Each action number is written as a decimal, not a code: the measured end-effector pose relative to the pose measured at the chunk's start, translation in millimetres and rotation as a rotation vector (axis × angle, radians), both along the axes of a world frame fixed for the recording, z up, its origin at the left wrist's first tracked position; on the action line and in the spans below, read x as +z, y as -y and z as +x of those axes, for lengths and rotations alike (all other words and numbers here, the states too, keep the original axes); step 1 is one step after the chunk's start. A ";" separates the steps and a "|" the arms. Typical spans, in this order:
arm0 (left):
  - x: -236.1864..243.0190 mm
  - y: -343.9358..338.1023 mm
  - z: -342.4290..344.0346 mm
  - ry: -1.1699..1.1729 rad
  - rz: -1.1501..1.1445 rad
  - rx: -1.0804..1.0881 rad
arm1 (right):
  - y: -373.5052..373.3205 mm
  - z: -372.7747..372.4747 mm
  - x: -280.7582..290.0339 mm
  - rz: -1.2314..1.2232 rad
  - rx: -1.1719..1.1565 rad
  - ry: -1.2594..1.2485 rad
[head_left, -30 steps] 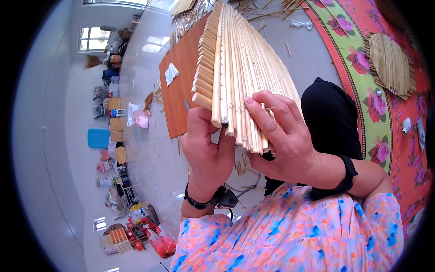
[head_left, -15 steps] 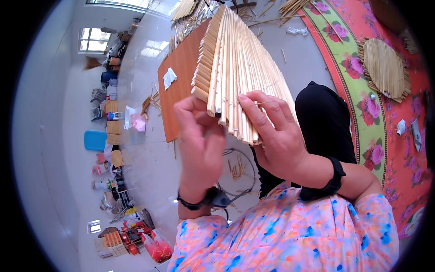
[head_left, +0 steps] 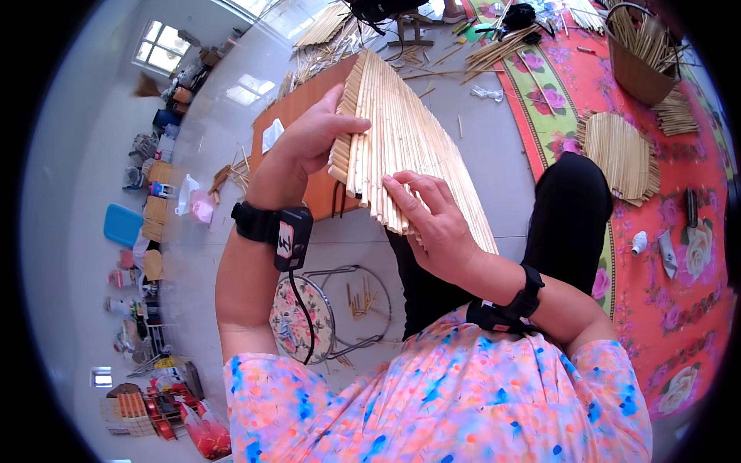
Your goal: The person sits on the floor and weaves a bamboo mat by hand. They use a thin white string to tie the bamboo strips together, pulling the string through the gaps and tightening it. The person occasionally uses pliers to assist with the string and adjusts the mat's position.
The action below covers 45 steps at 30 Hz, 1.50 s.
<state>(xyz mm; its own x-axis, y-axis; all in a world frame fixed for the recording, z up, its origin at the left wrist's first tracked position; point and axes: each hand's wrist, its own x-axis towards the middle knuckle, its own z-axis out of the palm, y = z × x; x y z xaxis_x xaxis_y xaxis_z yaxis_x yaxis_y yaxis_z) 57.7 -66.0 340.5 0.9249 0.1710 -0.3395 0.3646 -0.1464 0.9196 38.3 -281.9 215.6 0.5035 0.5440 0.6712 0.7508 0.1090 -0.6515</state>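
A mat of pale, straw-coloured sticks (head_left: 409, 139) lies slanted in front of me, its sticks running side by side and bound by rows of stitching. A row of short stick ends shows along its left edge. My left hand (head_left: 312, 135) grips that left edge, thumb on the upper face and the other fingers mostly hidden beneath. Near the close end of the mat, my right hand (head_left: 436, 224) holds the right part. Its index and middle fingers rest on top, and its thumb is hidden underneath.
A brown board (head_left: 266, 166) with a white cloth (head_left: 272, 135) lies behind the mat. Below my left arm stands a round floral stool (head_left: 297, 316). On the red floral cloth (head_left: 687, 309) at right are another stick mat (head_left: 617, 154) and a basket of sticks (head_left: 637, 77).
My left hand has moved from the mat's near corner, away from me along its left edge, and now grips it. My right hand stays on the near end. The stool has come into view.
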 end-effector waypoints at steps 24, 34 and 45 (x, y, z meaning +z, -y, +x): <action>-128.2 96.4 -94.3 0.974 -0.795 0.574 | 86.7 4.0 10.6 0.031 0.198 -1.188; -166.0 144.0 -46.5 0.902 -1.119 0.457 | 94.9 27.9 -1.7 0.365 -0.141 -1.188; -155.0 82.7 -75.9 0.293 0.316 -0.019 | 103.4 101.0 17.1 0.084 -0.415 -0.991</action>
<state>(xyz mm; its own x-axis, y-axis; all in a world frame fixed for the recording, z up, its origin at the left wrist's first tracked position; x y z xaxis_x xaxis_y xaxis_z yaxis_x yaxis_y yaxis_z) -18.2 -148.7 185.6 0.9785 0.2060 0.0042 0.0892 -0.4415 0.8928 139.2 -385.3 232.7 0.9781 0.1768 -0.1101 -0.1188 0.0396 -0.9921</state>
